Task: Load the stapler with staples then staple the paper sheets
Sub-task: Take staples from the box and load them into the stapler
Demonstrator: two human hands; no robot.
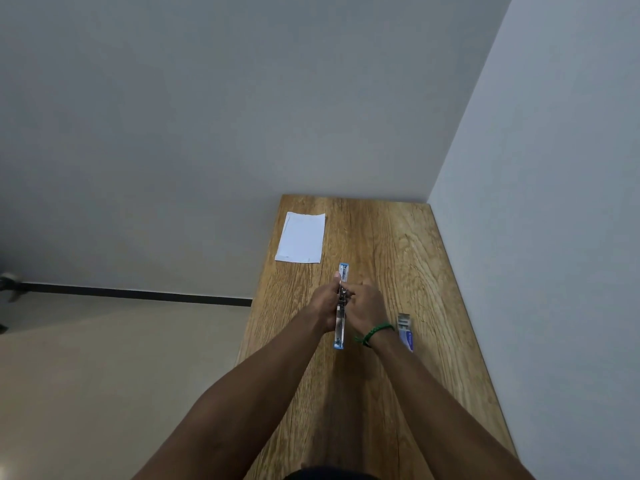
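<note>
A blue and metal stapler (340,327) lies swung open in a long line on the wooden table (381,237), one blue end pointing away and the other toward me. My left hand (325,306) grips its left side. My right hand (367,306), with a green band at the wrist, is closed against its right side at the metal middle; whether the fingers pinch staples is too small to tell. A small staple box (405,332) lies open just right of my right wrist. White paper sheets (301,237) lie flat at the table's far left.
The table stands in a corner, with a grey wall behind it and a white wall along its right edge. Its left edge drops to a beige floor with a dark skirting line. Bare wood lies between the paper and the right wall.
</note>
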